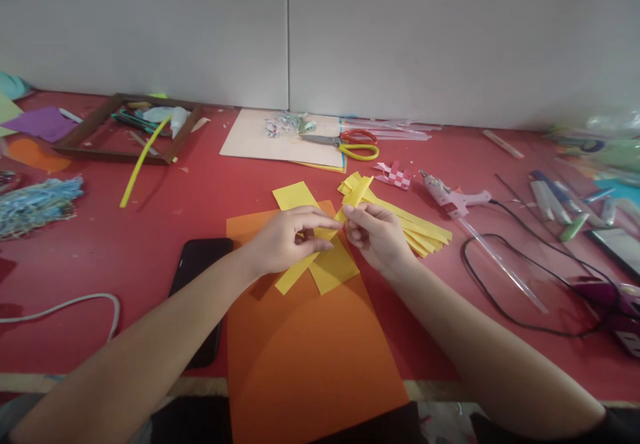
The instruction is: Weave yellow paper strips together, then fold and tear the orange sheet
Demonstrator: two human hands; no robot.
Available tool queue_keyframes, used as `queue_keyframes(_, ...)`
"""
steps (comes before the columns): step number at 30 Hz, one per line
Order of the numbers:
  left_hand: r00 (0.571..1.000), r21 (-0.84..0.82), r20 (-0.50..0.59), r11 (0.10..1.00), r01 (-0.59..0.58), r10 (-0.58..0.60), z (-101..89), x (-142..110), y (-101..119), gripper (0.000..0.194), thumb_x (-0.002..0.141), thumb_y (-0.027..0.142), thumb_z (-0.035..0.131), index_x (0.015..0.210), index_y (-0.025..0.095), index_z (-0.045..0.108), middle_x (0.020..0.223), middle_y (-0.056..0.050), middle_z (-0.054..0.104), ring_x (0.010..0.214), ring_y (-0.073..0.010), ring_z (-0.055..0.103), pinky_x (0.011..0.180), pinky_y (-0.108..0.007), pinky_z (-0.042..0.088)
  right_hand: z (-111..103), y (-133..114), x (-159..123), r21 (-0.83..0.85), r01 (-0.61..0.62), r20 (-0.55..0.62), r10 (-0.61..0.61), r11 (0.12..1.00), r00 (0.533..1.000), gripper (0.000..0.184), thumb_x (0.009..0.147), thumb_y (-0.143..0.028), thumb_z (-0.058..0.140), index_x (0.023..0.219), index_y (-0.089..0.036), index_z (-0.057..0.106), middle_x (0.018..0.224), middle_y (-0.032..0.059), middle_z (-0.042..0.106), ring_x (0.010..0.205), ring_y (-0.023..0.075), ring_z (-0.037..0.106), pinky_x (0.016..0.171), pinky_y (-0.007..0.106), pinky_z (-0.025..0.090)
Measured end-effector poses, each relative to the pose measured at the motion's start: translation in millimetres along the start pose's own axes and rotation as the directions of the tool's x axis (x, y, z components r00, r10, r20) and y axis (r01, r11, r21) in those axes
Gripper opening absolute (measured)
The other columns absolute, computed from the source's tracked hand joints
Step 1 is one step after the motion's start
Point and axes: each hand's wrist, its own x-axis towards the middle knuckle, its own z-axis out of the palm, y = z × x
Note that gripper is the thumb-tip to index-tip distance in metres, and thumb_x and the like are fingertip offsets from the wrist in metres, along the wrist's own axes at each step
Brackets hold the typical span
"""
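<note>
A long yellow paper strip [296,273] runs diagonally across a wider yellow paper piece [337,272]. Both lie over an orange paper sheet [310,351]. My right hand [381,236] pinches the strip near its upper part, thumb on top and the other fingers curled. My left hand [295,236] is over the strip's middle, its fingers stretched out and the thumb apart from them; the fingertips seem to touch the paper. Just beyond my right hand lies a fanned bundle of yellow strips [425,227].
A black phone [197,264] lies left of the orange sheet. Scissors [345,143] rest on pale paper behind. A pink glue gun [455,199] with its black cord, markers [550,197] and a woven pink piece [397,176] are right. A brown frame [107,154] stands left.
</note>
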Motion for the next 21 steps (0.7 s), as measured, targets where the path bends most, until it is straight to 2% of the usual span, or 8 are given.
queue_keyframes(5, 0.996, -0.044, 0.075, 0.998, 0.051, -0.048, 0.3, -0.8, 1.0, 0.031, 0.084, 0.022, 0.069, 0.115, 0.019, 0.072, 0.112, -0.008, 0.066, 0.067, -0.0082, 0.053, 0.062, -0.023, 0.048, -5.5, -2.5, 3.7, 0.006, 0.015, -0.042, -0.015, 1.000, 0.999, 0.041, 0.059, -0.039, 0.090, 0.051, -0.018, 0.055, 0.045, -0.0038, 0.049, 0.040, 0.0055, 0.040, 0.037, 0.021, 0.027)
queue_keyframes(11, 0.984, -0.023, 0.166, 0.997, 0.074, -0.069, -1.5, -1.3, -0.4, 0.033, 0.084, 0.024, 0.068, 0.118, 0.024, 0.070, 0.121, -0.008, 0.062, 0.068, -0.0082, 0.049, 0.060, -0.023, 0.047, -4.4, -2.0, 2.6, -0.023, 0.003, -0.023, -0.004, 1.000, 1.000, 0.042, 0.060, -0.040, 0.089, 0.051, -0.019, 0.054, 0.044, -0.0040, 0.048, 0.040, 0.0054, 0.038, 0.036, 0.022, 0.027)
queue_keyframes(16, 0.985, -0.015, 0.157, 0.998, 0.067, -0.064, -0.2, -2.2, -0.3, 0.035, 0.086, 0.024, 0.066, 0.121, 0.024, 0.069, 0.122, -0.008, 0.060, 0.069, -0.0084, 0.048, 0.062, -0.023, 0.047, -3.0, -2.8, 2.2, 0.000, -0.006, -0.030, 0.006, 1.000, 1.000, 0.041, 0.058, -0.040, 0.090, 0.051, -0.018, 0.056, 0.045, -0.0036, 0.051, 0.040, 0.0052, 0.040, 0.037, 0.021, 0.028)
queue_keyframes(21, 0.992, -0.013, 0.102, 0.998, 0.069, -0.067, 0.0, -2.7, -1.8, 0.039, 0.085, 0.026, 0.068, 0.124, 0.024, 0.067, 0.123, -0.009, 0.060, 0.070, -0.0084, 0.051, 0.062, -0.023, 0.048, -4.6, -6.7, 2.0, -0.020, -0.025, 0.015, 0.026, 0.999, 1.000, 0.035, 0.059, -0.043, 0.090, 0.061, -0.018, 0.066, 0.050, -0.0029, 0.055, 0.041, 0.0063, 0.043, 0.037, 0.022, 0.030)
